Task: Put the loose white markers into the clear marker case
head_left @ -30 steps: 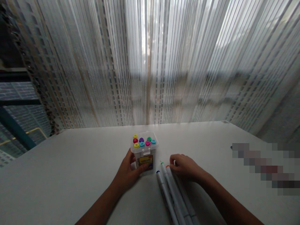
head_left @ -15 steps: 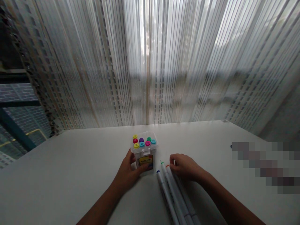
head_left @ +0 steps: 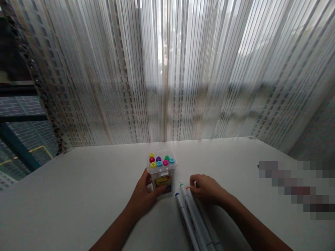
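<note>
A clear plastic marker case stands upright on the white table, with several coloured marker caps showing through its top. My left hand is wrapped round its left side, the thumb lying across the yellow front label. Right of the case, several white markers lie side by side, pointing away from me; blue, green and orange tips show at their far ends. My right hand rests curled beside the orange-tipped marker, touching or nearly touching it. Its fingertips are folded in, and whatever may be inside them is hidden.
The white table reaches back to a striped sheer curtain. At the right, a pixelated patch covers something on the tabletop. A window with a dark frame is at the left.
The whole view has shifted slightly, so the table and hands sit a little lower. Both hands, the case and the markers keep their places relative to one another.
</note>
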{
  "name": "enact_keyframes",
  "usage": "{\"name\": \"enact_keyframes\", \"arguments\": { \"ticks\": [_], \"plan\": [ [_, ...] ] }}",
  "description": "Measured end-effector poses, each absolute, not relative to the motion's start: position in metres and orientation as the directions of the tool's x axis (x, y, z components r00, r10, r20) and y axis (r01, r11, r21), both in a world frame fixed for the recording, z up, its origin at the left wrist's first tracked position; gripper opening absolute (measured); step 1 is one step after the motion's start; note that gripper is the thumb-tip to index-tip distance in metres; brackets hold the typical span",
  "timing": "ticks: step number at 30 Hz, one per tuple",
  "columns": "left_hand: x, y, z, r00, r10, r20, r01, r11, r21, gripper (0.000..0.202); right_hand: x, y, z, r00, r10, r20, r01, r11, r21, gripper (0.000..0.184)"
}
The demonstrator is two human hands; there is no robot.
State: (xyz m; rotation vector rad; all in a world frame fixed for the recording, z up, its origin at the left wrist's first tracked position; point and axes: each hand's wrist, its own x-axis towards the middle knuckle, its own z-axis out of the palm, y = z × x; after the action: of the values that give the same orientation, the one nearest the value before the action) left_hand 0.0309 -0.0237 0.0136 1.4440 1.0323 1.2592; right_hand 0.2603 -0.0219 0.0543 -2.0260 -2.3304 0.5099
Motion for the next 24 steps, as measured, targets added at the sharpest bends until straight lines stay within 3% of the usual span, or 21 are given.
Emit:
{"name": "enact_keyframes", "arguments": {
  "ticks": [13, 24],
  "plan": [
    [0.0292, -0.0243, 0.0135, 0.138, 0.969, 0.204, 0.039, -0.212, 0.977, 0.060, 0.2595, -0.0227, 0.0565, -0.171, 0.964, -0.206, 0.963, 0.119, -0.242, 0.017],
    [0.0303, -0.0242, 0.0162, 0.108, 0.974, 0.199, 0.019, -0.202, 0.979, 0.053, 0.2627, -0.0215, 0.0522, -0.184, 0.964, -0.194, 0.957, 0.131, -0.259, 0.016]
  ]
}}
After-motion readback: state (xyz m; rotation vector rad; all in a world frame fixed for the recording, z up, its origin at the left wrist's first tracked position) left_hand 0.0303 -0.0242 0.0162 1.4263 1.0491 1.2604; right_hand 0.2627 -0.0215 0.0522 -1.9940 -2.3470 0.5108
